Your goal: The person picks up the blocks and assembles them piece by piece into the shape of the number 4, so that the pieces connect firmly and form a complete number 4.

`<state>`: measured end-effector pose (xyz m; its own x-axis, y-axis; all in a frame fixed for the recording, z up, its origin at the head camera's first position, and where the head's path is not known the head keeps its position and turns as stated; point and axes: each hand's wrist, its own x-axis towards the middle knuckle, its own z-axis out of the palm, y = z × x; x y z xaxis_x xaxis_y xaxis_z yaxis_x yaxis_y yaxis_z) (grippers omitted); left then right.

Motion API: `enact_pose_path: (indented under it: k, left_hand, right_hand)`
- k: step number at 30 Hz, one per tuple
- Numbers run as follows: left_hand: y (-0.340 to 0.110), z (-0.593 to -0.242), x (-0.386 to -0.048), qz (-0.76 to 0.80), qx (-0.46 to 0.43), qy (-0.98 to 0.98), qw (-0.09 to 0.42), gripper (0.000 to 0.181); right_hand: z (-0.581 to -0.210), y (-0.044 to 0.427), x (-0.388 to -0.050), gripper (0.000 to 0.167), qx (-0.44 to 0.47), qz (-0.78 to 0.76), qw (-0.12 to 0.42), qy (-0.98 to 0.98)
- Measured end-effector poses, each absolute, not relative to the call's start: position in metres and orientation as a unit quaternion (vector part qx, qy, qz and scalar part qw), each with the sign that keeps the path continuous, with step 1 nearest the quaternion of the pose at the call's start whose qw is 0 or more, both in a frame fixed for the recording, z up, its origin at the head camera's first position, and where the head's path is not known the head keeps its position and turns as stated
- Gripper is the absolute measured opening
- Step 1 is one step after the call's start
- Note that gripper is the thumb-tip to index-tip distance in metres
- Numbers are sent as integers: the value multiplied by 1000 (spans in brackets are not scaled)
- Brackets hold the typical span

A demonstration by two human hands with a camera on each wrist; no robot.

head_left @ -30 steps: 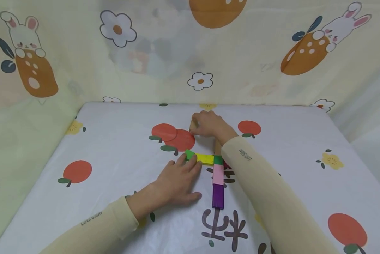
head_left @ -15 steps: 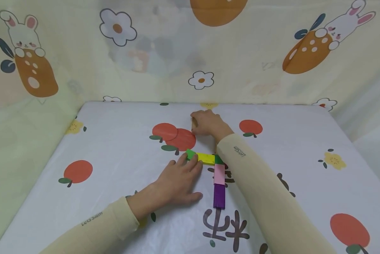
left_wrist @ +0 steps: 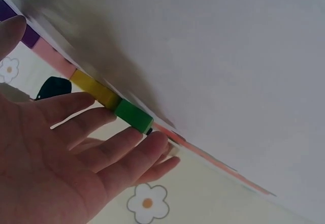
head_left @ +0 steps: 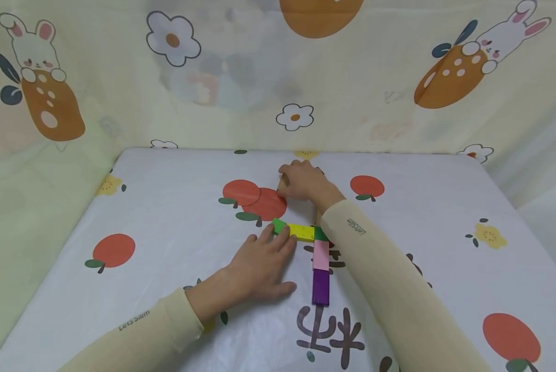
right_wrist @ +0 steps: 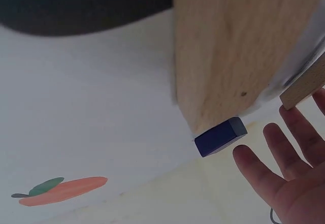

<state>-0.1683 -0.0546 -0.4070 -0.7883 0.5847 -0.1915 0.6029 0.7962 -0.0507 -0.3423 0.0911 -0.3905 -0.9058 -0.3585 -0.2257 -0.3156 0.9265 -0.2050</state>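
Note:
My left hand (head_left: 261, 263) lies with spread, mostly straight fingers, its tips touching a light green block (head_left: 278, 225) and a yellow block (head_left: 301, 232). Those blocks form a row that meets a dark green block (head_left: 320, 234). A pink block (head_left: 321, 255) and a purple block (head_left: 321, 287) continue from it toward the near side. Farther back, my right hand (head_left: 307, 181) pinches a small wooden block (head_left: 283, 184) between thumb and fingers. In the right wrist view, a long wooden block (right_wrist: 238, 46) ends at a dark blue block (right_wrist: 221, 136); the right sleeve partly hides this wood in the head view.
The blocks lie on a white tabletop cloth (head_left: 175, 206) printed with fruit, flowers and dark lettering. A patterned curtain (head_left: 240, 113) stands along the back edge. My right forearm (head_left: 394, 279) crosses over the right side of the block line.
My right hand shifts only slightly, still gripping the wooden block, and a dark bit now shows behind it. The left hand and the coloured blocks keep their places.

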Motion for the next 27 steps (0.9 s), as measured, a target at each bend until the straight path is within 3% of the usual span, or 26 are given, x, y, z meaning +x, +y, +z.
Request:
enact_pose_path:
  k: [27]
  left_hand:
    - [-53,-408,-165,-46,311,947,72,92]
  right_hand:
    - [-377,97,-311,61,-158,-52,73,983]
